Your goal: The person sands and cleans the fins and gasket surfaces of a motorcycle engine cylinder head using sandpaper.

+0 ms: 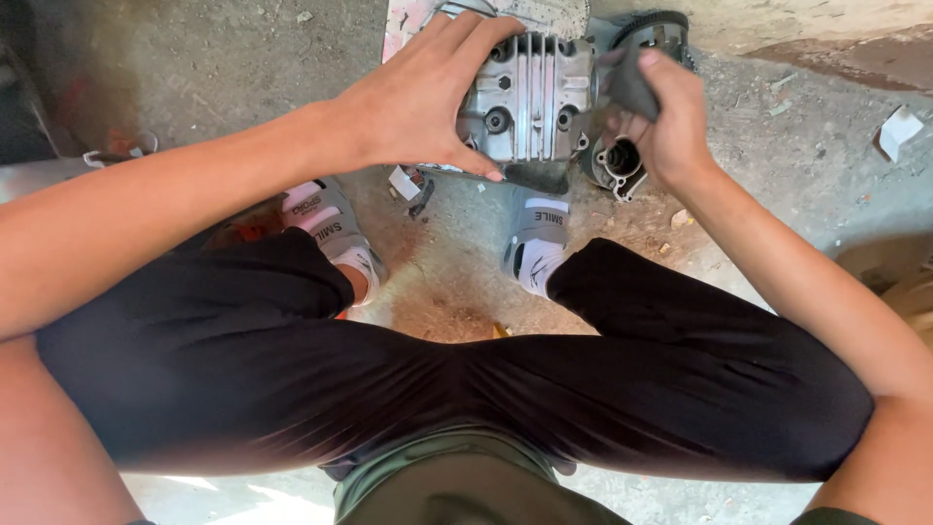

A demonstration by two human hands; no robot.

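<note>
Fingers of the left hand (413, 102) are spreading over a silver finned aluminium engine block (526, 97) at the upper centre of the frame, pressing it onto the dusty concrete floor (787, 156). The right hand (661, 122) is clenching a dark grey pad (632, 86) against the block's right side. Hard rubbing could tip the block toward the sandalled foot (537, 243) just below.

We reach both bare arms forward over our bent knees. Our left hand (418, 97) is spread wide, palm down, fingers splayed and thumb hooked under at the near side of its grip. Our right hand (661, 122) is curled closed, knuckles up, fingers pinched at the top.
</note>
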